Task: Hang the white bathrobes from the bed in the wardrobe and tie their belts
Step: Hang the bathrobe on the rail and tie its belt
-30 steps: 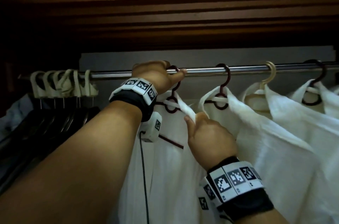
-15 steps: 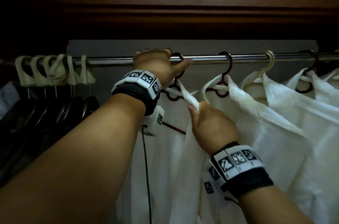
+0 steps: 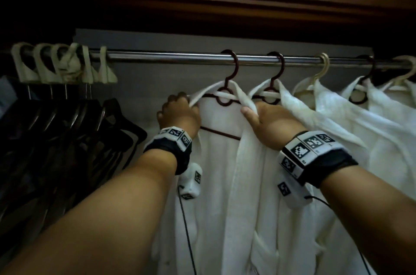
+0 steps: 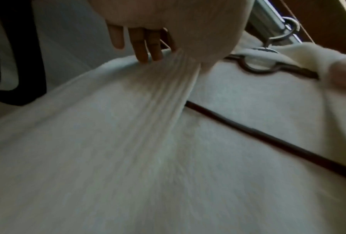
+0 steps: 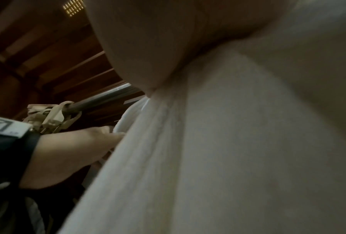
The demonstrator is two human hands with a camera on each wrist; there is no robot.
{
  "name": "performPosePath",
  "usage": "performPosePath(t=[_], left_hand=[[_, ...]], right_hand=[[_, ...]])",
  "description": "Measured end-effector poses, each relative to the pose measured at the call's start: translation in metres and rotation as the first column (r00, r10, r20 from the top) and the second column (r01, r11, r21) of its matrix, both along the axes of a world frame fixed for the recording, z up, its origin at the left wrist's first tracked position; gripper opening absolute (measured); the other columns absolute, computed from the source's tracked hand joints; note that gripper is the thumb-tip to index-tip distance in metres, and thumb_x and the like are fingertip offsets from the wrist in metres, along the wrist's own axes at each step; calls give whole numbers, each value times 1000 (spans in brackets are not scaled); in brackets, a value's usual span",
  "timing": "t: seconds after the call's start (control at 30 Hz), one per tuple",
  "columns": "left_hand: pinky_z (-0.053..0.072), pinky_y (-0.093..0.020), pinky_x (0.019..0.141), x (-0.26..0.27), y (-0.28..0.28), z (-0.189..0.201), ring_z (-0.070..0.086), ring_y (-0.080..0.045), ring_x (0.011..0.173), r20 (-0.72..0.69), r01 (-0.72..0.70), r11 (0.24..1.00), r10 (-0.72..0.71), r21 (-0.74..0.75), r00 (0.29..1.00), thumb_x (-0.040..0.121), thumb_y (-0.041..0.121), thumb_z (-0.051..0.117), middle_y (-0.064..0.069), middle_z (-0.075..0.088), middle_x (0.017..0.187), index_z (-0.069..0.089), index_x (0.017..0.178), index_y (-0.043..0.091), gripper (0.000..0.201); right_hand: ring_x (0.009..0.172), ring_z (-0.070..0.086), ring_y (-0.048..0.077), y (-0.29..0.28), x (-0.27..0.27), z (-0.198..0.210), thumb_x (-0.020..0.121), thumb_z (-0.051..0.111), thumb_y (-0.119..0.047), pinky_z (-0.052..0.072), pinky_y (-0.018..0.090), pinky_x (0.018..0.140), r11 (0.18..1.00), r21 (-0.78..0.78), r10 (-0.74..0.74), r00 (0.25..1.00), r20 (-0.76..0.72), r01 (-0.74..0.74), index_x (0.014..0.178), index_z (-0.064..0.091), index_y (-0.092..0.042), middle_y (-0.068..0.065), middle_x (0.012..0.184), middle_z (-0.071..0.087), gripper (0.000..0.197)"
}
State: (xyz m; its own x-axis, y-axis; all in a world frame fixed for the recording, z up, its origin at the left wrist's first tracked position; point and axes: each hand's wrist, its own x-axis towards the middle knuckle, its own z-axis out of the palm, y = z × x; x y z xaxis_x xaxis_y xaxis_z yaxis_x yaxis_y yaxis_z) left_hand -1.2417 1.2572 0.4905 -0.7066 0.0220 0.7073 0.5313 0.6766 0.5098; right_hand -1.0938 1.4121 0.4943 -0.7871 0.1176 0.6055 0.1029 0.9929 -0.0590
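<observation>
Left hand (image 3: 179,112) grips bathrobe (image 3: 225,173) shoulder; right hand (image 3: 267,122) grips its collar. Soft, limp cloth, probably slides on hanger (image 3: 227,85); hold near shoulders.

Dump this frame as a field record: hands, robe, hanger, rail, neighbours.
left hand: grips the left collar edge of the bathrobe
right hand: grips the right lapel of the same bathrobe
hanger: dark red, hooked on the rail, bathrobe draped over it
belt: not visible as tied; cannot tell where it is
neighbours right: more white bathrobes on dark red and cream hangers
neighbours left: bunched cream hooks carrying empty black hangers
</observation>
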Motion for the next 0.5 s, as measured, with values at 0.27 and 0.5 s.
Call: performPosePath(t=[0.27,0.5], left_hand=[[38,-38,96,36,14,5,58,-31,103,-281,181,959,-239,-219,929,89,35,49,-6,64,102,64,103,21,25],[33,-42,99,0,8,-7,52,-37,111,-225,111,992,-122,-59,967,95,39,39,-17,63,112,56,109,13,34]], right_hand=[[122,53,28,-1,-17,15,102,25,-50,37,38,99,982,-124,-137,988,70,145,140,46,-16,12,133,58,55],[116,53,30,5,-11,-11,90,34,-69,43,41,91,966,-30,-260,964,-64,258,135,43,-15,11,133,52,71]])
